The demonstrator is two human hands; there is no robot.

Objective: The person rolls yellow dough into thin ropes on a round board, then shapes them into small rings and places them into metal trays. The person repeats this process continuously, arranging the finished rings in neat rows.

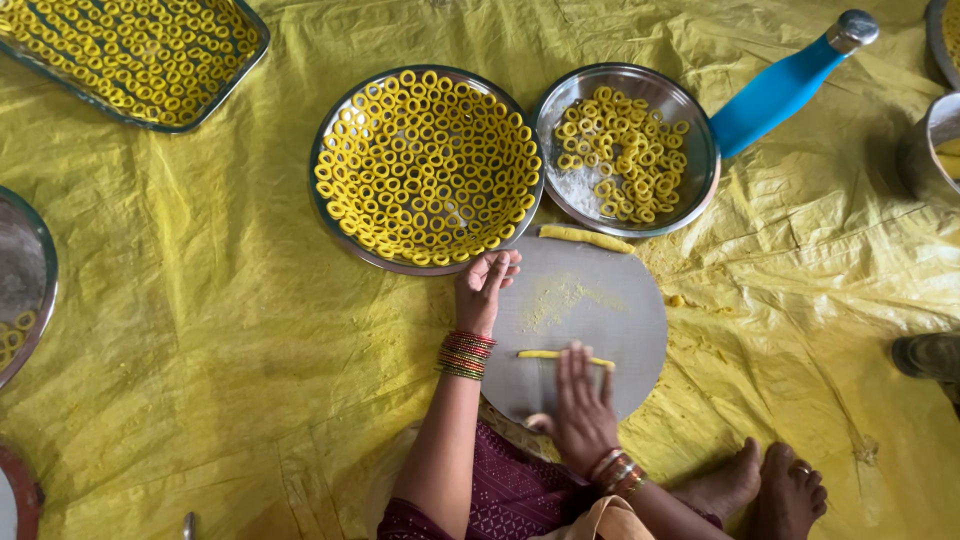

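A round grey board (600, 300) lies on the yellow sheet in front of me. My right hand (582, 400) lies flat, palm down, on a thin yellow dough strip (540, 354) on the board. My left hand (485, 285) rests on the board's left edge with fingers together, holding nothing. A thicker yellow dough roll (585, 238) lies along the board's far edge. Just beyond stand two round steel plates: a large plate (330, 140) filled with several yellow dough rings, and a smaller plate (690, 190) with a looser heap of rings.
A steel tray (240, 70) of rings sits at the top left. A blue bottle (780, 90) with a steel cap lies at the top right. Steel vessels (925, 150) stand at the right edge, another plate (40, 290) at the left. My bare feet (770, 490) rest at the lower right.
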